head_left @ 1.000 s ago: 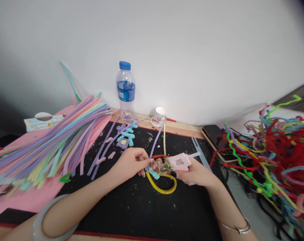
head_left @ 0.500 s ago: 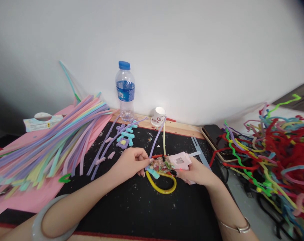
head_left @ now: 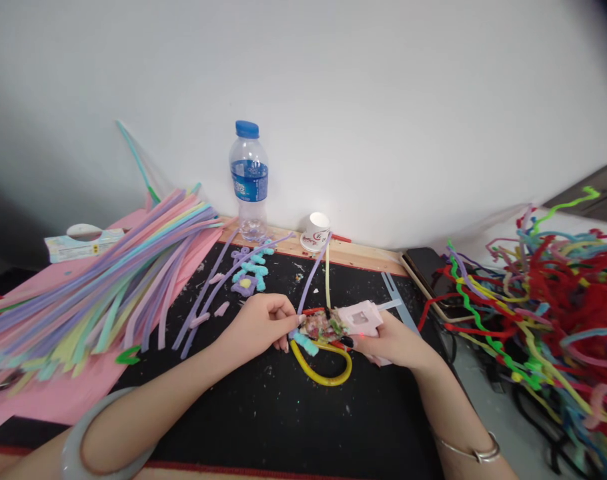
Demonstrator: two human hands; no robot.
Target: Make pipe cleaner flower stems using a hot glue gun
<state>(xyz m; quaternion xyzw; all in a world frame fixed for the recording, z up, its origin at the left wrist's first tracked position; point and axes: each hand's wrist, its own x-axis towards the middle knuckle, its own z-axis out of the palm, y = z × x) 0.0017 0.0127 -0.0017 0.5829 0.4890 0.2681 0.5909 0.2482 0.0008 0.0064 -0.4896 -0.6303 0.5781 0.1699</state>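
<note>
My left hand [head_left: 268, 320] is closed in a pinch at the middle of the black mat, on a fuzzy pipe cleaner piece; its tip is mostly hidden by the fingers. A short turquoise pipe cleaner piece [head_left: 306, 343] sticks out just right of the fingertips. My right hand [head_left: 388, 343] is wrapped around a pale hot glue gun [head_left: 361, 318], with a clear stick at its back and a small red light. Its front end, crusted with coloured fuzz, points at the left fingertips. Under it lies a tool with a yellow looped handle [head_left: 326, 380].
Pastel pipe cleaners [head_left: 133, 267] lie bundled on pink paper at left. A tangled colourful heap [head_left: 558, 287] fills the right, beside a phone [head_left: 431, 273]. Behind stand a water bottle [head_left: 249, 183] and a paper cup [head_left: 316, 231]. Turquoise and purple fuzzy shapes [head_left: 251, 270] lie on the mat.
Almost nothing differs. The hands and the glue gun hold nearly the same place, with the gun's front end still close to the left fingertips; the view has shifted very slightly.
</note>
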